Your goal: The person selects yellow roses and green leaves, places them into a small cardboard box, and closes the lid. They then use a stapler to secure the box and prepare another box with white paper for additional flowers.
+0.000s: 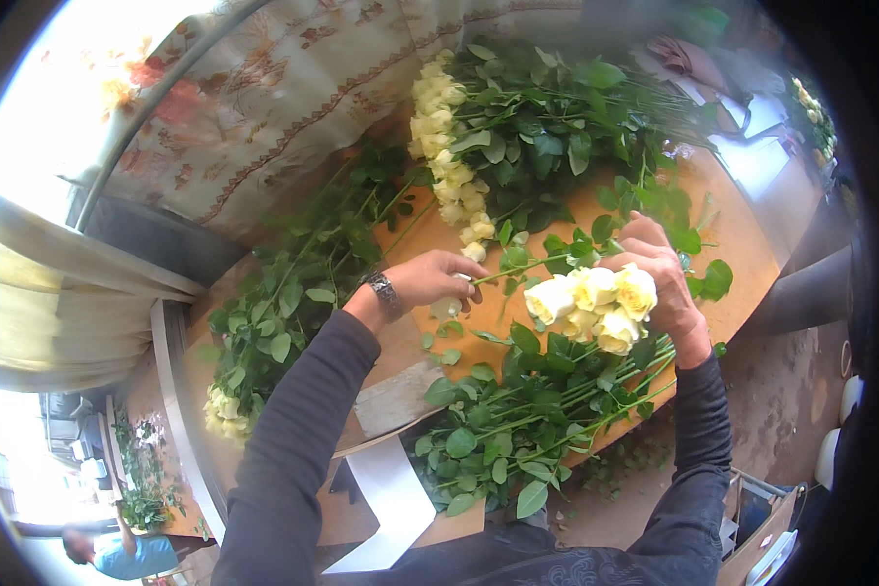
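Roses [597,303], cream and bunched right of frame centre, in a right hand [660,273] curled behind their heads, seemingly to keep them level, with a left hand [425,281] at centre pinching one leafy stem [510,272], likely to steady it, above piled greenery [461,443] at lower centre.

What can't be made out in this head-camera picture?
In the head view:
Right hand: palm hidden by the cream roses and its own back.
Pale item by the left hand: too small and blurred to identify.
Person in blue: hands too small and blurred.
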A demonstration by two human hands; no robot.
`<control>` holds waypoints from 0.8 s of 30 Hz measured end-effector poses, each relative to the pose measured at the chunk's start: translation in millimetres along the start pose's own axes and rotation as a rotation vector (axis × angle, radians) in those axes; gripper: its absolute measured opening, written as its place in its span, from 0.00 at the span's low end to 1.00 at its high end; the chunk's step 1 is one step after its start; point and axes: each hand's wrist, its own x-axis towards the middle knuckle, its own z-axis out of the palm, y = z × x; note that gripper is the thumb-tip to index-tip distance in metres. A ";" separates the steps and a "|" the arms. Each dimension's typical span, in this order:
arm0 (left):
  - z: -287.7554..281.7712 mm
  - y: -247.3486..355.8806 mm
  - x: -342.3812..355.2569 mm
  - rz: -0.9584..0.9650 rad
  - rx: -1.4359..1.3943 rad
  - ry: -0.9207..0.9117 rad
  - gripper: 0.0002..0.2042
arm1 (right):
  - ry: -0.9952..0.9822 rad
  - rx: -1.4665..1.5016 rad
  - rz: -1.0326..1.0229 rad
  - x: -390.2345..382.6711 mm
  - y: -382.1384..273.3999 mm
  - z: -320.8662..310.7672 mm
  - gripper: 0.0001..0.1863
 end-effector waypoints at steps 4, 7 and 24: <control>10.4 1.9 5.2 0.007 -0.030 -0.104 0.19 | 0.025 0.153 0.062 -4.6 5.0 -25.1 0.12; 22.5 10.8 13.2 0.074 0.057 -0.179 0.17 | -0.068 0.099 0.012 -1.4 5.5 -13.7 0.11; 11.9 -23.5 10.2 -0.251 0.208 0.086 0.14 | 0.118 0.330 0.175 8.9 44.0 -94.1 0.10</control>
